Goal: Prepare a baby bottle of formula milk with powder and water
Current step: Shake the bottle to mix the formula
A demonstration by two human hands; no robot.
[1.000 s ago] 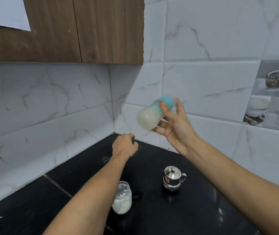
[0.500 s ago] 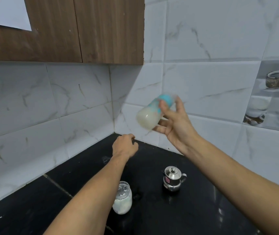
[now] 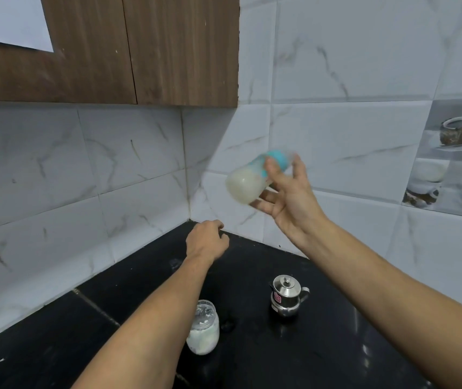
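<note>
Where the two tiled walls meet above the counter, a clear plastic baby bottle (image 3: 248,182) with a teal screw collar (image 3: 279,158) is held up in the air, well above the worktop and against the palm side of the right hand (image 3: 291,203).

- Right hand: raised, palm towards the camera. The thumb (image 3: 272,171) lies across the baby bottle just below the collar. The index finger stands up behind the collar, and the other fingers are spread under and behind the body. The grip is a loose pinch, not a full wrap.
- Baby bottle: its outline is blurred. The long axis runs on a slant, with the rounded base at lower left and the teal collar end at upper right. Creamy white liquid fills the base half.
- Left hand (image 3: 206,242): held low over the back corner of the counter, seen from behind. The fingers are curled under into a loose fist, and it appears to hold nothing. It is well apart from the baby bottle.
- Round glass jar of white powder (image 3: 204,329): stands upright on the counter, just beside the left forearm, which partly covers it.
- Small stainless steel pot with a knobbed lid, a side handle and a red label (image 3: 287,300): stands upright on the counter to the right of the jar, between the two forearms.
- Glossy black stone counter (image 3: 308,355): carries the jar and the pot.
- White marble-pattern wall tiles (image 3: 350,136): behind the baby bottle.
- Picture tiles showing cups (image 3: 454,153): at the right edge.
- Brown wood-grain wall cabinet (image 3: 168,51): at upper left, with a white sheet (image 3: 8,21) on its door.
</note>
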